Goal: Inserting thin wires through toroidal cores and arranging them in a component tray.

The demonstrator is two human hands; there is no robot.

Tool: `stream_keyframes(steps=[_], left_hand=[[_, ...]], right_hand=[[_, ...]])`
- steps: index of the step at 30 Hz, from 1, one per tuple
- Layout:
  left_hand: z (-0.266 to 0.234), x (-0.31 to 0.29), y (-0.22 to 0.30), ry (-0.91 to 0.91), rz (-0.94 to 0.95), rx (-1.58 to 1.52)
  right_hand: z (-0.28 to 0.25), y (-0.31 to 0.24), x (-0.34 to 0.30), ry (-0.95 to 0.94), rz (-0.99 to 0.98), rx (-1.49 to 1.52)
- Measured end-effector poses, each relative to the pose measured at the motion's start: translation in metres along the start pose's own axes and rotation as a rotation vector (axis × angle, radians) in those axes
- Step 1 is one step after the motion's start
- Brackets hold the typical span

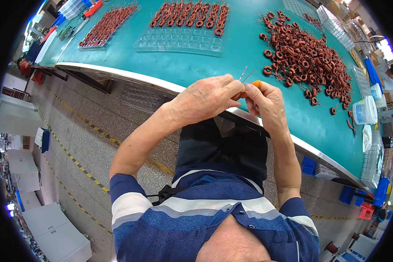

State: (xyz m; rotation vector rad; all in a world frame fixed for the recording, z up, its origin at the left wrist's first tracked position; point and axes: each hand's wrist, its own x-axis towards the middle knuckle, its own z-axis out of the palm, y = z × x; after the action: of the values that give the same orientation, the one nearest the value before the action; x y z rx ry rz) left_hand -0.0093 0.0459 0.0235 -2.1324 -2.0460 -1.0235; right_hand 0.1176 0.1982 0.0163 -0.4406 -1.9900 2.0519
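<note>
Just over the table's near edge, both hands meet at a small copper-wound toroidal coil (236,96), mostly hidden by fingers. Two thin wire leads (244,75) stick up from it. My left hand (209,97) is closed around the coil from the left. From the right, my right hand (266,101) pinches at the coil's side, thumb against forefinger. An orange cover (257,84) sits on a right fingertip. Beyond my right hand spreads a large heap of similar coils (308,59), loose on the green table (174,70).
A clear plastic tray (179,43) holds rows of coils, its nearer pockets bare. Another full tray (107,28) lies farther left. At the right are pliers (351,126), a white tub (365,111) and stacked clear trays (372,159).
</note>
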Motion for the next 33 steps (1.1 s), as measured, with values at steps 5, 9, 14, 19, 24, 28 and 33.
stream_keyframes(steps=[5, 9, 14, 19, 24, 28, 33], left_hand=[[0.020, -0.002, 0.007, 0.187, -0.260, -0.466], [0.041, -0.002, 0.011, 0.321, -0.330, -1.158], [0.049, -0.003, 0.009, 0.445, -0.327, -1.403], [0.046, -0.010, 0.007, 0.439, -0.375, -1.351], [0.048, -0.012, 0.002, 0.436, -0.426, -1.269], [0.045, -0.016, -0.005, 0.375, -0.411, -1.115], [0.035, -0.019, -0.006, 0.341, -0.407, -0.986]], right_hand=[[0.018, 0.011, -0.011, 0.455, -0.637, -0.551], [0.009, 0.008, -0.006, 0.284, -0.314, 0.000], [0.006, 0.008, 0.007, 0.148, -0.234, 0.106], [0.009, 0.006, 0.010, 0.118, -0.222, 0.045], [0.021, 0.002, 0.006, 0.255, -0.253, -0.246], [0.023, 0.000, 0.004, 0.347, -0.306, -0.426], [0.020, -0.007, 0.011, 0.286, -0.396, -0.476]])
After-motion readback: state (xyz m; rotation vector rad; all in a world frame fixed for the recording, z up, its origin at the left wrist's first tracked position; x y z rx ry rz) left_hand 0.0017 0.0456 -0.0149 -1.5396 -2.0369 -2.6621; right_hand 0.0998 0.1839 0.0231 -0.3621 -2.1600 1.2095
